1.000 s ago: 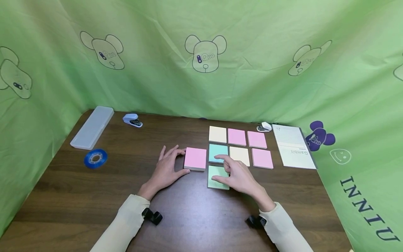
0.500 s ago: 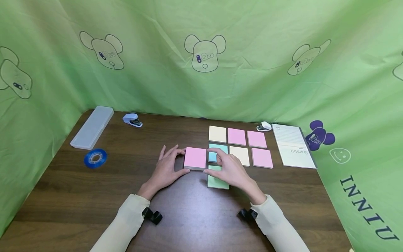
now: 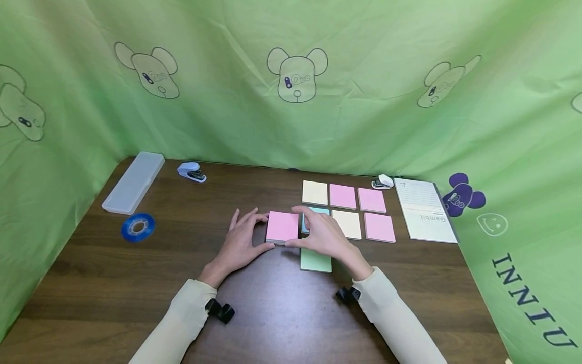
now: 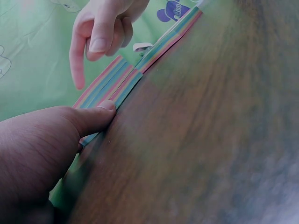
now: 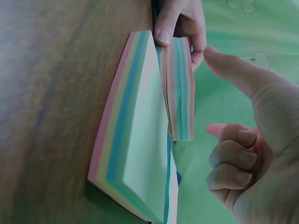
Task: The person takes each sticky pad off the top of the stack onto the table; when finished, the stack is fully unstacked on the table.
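Observation:
In the head view my left hand [image 3: 238,245] grips the left side of a stack of sticky note pads [image 3: 282,227] with a pink top, thumb at the near edge. Striped layers of this stack [image 4: 108,84] show beside the thumb in the left wrist view. My right hand [image 3: 324,235] hovers over the stack's right side, thumb and index finger spread apart, other fingers curled, holding nothing. Below that hand lie a green sticky note pad [image 3: 316,261] and a blue one [image 3: 322,210], partly covered. The right wrist view shows the right hand [image 5: 261,135] apart from the pads.
Cream pads [image 3: 314,192] and pink pads [image 3: 379,227] lie in rows at right. Beyond them are a white stapler [image 3: 382,182] and a notebook [image 3: 425,210]. Blue tape [image 3: 138,228], a light blue stapler [image 3: 191,172] and a pale case [image 3: 134,183] lie at left.
My right hand has moved left, from over the green and blue pads to the right side of the pink-topped stack. The left hand has stayed on the stack.

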Demonstrator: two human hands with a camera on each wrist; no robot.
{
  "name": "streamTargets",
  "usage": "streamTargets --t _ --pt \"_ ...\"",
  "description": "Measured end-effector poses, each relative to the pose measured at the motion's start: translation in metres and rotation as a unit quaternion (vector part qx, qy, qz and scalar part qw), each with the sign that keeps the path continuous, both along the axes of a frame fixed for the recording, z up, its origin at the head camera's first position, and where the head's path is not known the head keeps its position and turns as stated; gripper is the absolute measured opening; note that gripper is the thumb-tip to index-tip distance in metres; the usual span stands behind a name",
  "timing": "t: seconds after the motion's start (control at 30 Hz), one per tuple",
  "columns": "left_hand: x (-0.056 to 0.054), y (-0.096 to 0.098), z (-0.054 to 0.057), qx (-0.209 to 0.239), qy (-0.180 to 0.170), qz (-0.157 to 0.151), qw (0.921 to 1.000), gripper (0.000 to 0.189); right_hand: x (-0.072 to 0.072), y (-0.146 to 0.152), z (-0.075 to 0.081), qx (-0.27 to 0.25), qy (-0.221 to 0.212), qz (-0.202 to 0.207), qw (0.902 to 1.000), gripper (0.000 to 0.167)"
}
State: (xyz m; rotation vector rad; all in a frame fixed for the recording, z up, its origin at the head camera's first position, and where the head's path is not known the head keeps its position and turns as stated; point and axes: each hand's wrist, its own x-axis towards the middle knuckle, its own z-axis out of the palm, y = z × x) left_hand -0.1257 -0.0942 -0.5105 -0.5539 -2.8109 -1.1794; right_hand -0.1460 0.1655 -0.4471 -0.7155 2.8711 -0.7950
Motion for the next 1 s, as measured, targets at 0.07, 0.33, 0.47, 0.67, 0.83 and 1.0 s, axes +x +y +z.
streamTargets --t 0.07,0.33,0.47,0.67,0.83,1.0 --pt "0.000 0.000 0.000 0.000 -0.001 -0.002 1.0000 0.070 -0.002 -0.001 0.000 0.007 -0.003 -0.005 1.0000 0.091" --pt "0.000 0.000 0.000 -0.002 -0.010 0.001 0.9999 0.069 -0.003 -0.004 -0.010 0.029 -0.003 -0.006 0.9996 0.098" --pt "0.000 0.000 0.001 -0.002 -0.011 0.002 0.9999 0.069 -0.003 -0.005 -0.014 0.029 0.004 -0.007 0.9995 0.095" --pt "0.000 0.000 0.001 -0.004 -0.005 0.004 1.0000 0.070 -0.007 -0.005 -0.019 0.032 0.010 -0.004 0.9994 0.091" --pt "0.000 0.000 0.002 -0.005 -0.006 0.001 1.0000 0.070 -0.008 -0.006 -0.016 0.028 0.002 -0.005 0.9996 0.085" --pt "0.000 0.001 0.002 -0.006 -0.012 0.001 0.9999 0.069 -0.007 -0.007 -0.014 0.031 0.001 -0.010 0.9995 0.083"
